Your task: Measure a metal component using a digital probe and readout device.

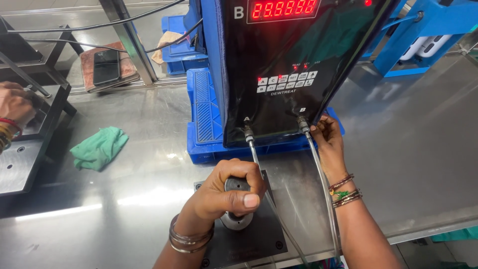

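My left hand is closed around a round grey metal part that stands on a dark square base plate at the table's near edge. My right hand reaches up to the right-hand hose fitting at the bottom of a black control box with a red digit display and a keypad; the fingers pinch at the clear tube there. A second clear tube runs down from the left-hand fitting, past my left hand.
The control box stands on a blue plastic pallet on a steel table. A crumpled green cloth lies to the left. Another person's hand works at a black fixture at far left. A phone lies on a notebook behind.
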